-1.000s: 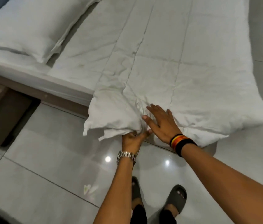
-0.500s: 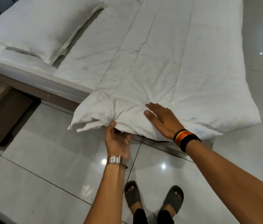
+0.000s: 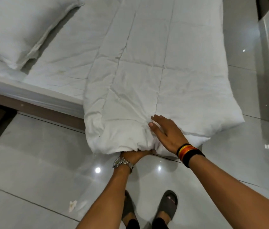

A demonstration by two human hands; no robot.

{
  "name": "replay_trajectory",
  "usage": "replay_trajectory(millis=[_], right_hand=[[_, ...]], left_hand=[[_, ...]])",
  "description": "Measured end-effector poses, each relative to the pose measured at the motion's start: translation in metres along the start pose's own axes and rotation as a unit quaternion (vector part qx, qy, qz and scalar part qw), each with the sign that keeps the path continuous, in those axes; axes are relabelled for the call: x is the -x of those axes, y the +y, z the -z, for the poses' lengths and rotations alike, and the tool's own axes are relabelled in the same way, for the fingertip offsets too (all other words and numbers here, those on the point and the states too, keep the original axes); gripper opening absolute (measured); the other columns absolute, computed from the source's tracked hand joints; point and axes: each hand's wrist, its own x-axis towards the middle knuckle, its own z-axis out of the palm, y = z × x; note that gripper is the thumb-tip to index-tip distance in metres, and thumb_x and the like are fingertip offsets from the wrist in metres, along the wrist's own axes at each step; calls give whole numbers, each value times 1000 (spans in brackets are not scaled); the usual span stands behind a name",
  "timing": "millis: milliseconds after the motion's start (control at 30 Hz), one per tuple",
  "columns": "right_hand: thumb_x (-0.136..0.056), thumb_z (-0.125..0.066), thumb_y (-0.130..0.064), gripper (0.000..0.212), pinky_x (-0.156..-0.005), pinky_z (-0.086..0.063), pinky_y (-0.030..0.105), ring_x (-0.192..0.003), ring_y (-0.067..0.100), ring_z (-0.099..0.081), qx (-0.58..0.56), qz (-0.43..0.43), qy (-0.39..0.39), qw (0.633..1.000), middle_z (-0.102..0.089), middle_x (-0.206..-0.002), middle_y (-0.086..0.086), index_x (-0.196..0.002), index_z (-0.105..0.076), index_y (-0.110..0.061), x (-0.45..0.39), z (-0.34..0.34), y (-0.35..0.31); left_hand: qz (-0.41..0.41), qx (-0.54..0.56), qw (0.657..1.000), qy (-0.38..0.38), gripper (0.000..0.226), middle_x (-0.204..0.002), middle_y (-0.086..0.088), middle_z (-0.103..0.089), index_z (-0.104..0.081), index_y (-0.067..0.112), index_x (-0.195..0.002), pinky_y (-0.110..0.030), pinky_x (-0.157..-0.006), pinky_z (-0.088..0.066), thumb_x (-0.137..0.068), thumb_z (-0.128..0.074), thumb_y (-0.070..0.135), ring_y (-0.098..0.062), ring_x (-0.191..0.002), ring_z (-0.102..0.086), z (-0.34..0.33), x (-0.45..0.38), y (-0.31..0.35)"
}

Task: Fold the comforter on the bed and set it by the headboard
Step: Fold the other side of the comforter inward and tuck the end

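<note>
The white quilted comforter (image 3: 155, 66) lies in a long folded strip across the bed, and its near end hangs over the bed's side toward me. My left hand (image 3: 134, 156), with a metal watch on the wrist, reaches under that hanging end and grips its bunched lower edge; the fingers are hidden in the fabric. My right hand (image 3: 166, 131), with striped bands on the wrist, lies flat and open on top of the same end, fingers spread.
A white pillow (image 3: 18, 25) lies at the upper left on the sheeted mattress (image 3: 61, 66). The brown bed frame (image 3: 47, 111) runs along the glossy tiled floor (image 3: 31, 171). My two sandalled feet (image 3: 148, 207) stand just below the comforter's end. A scrap (image 3: 73, 204) lies on the tiles.
The loose corner that stuck out on the left has been tucked in, and the comforter's end is now a neater block. My left hand has shifted right, under the edge.
</note>
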Motion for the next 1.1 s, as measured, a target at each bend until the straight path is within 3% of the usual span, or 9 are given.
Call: replay_trajectory(millis=[200,367,500,567,633,767,933,1033,1100], right_hand=[[-100,-25,-69,72,-129,-4,43,-154,13,-26,86,72,9,994,-43,-161,-3,-150,-52,-26,2,33,1],[-95,-20,-78,76,-128,-3,48,-151,13,-33,122,88,26,988,-50,-155,-9,-142,-60,-33,8,81,-20],[-102,-28,-68,65,-124,-17,51,-149,21,-37,123,33,-24,992,-47,-158,-2,-146,-57,-29,13,87,5],[-106,-30,-61,60,-122,-21,51,-149,24,-37,127,9,-68,990,-44,-160,2,-150,-52,-26,19,80,28],[-108,-31,-55,55,-123,-22,46,-151,23,-32,90,-8,-87,992,-39,-163,0,-155,-45,-29,27,72,52],[-109,-34,-52,49,-126,-21,35,-153,14,-29,-29,-27,-63,997,-35,-165,-8,-156,-42,-37,49,62,84],[-102,-37,-62,55,-127,-18,39,-152,10,-30,-77,-23,79,994,-43,-161,-7,-147,-55,-36,84,72,106],[-87,-50,-74,76,-125,-26,46,-153,15,-29,-184,-148,253,938,-36,-164,-3,-149,-52,-31,102,85,131],[-80,-62,-79,97,-124,-30,48,-152,21,-32,-334,-273,242,869,-31,-164,-3,-159,-30,-31,110,84,150]], left_hand=[[-63,324,933,144,63,-126,0,-70,-67,19,-123,-25,-92,-52,-64,-88,25,-18,-111,-67,-31,26,23],[-111,616,780,20,38,-107,-11,-74,-72,8,-111,-33,-75,-60,-81,-67,31,-27,-96,-71,-35,66,41],[2,497,867,25,141,-137,-1,-58,-48,14,-146,-40,-100,-52,-33,-69,95,-26,-133,-55,-79,59,60],[33,414,909,40,158,-150,-5,-47,-38,14,-153,-40,-113,-40,-23,-63,100,-28,-138,-48,-109,36,38],[34,385,921,47,140,-147,-15,-54,-45,13,-150,-43,-112,-42,-40,-69,95,-29,-131,-55,-127,29,31],[48,516,853,60,65,-124,-15,-71,-60,11,-136,-38,-83,-56,-85,-73,50,-30,-111,-68,-140,31,45],[42,579,813,54,29,-103,-13,-75,-76,8,-105,-39,-84,-57,-91,-56,24,-30,-92,-70,-139,57,37],[32,607,793,42,25,-78,-3,-71,-72,16,-84,-29,-60,-58,-93,-51,26,-23,-74,-68,-130,67,35],[48,601,797,41,26,-74,-1,-71,-70,19,-80,-26,-51,-56,-93,-49,28,-22,-71,-66,-130,65,39]])
